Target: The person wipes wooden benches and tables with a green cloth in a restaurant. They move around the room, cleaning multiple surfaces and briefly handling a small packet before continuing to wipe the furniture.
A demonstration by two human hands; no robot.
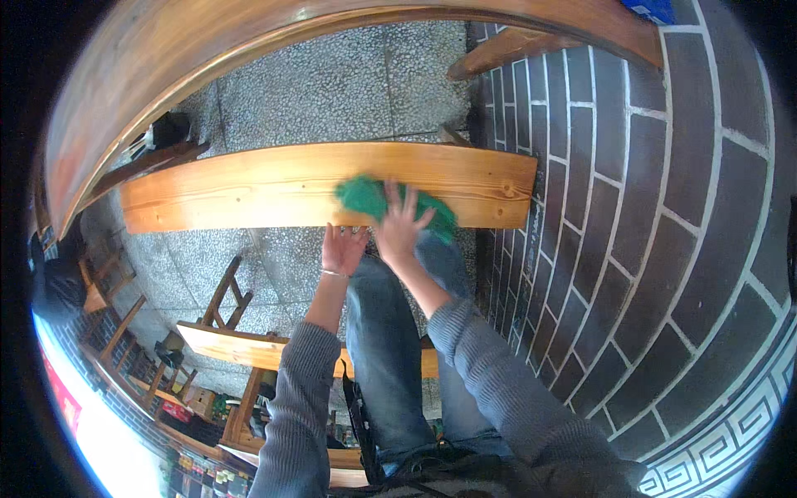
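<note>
Before me, a long varnished wooden bench (249,193) runs across the view. A green cloth (367,198), slightly blurred, lies on its top right of the middle. My right hand (400,230) presses on the cloth with its fingers spread, and part of the cloth hangs over the near edge. My left hand (342,248) is at the near edge of the bench, palm turned up and fingertips against or just under the edge; it holds nothing that I can see.
A dark brick wall (629,205) stands close at the right end of the bench. A large wooden table (187,56) curves across the top. Another bench (236,345) is below by my legs. More wooden furniture stands at the lower left, on a pebbled floor.
</note>
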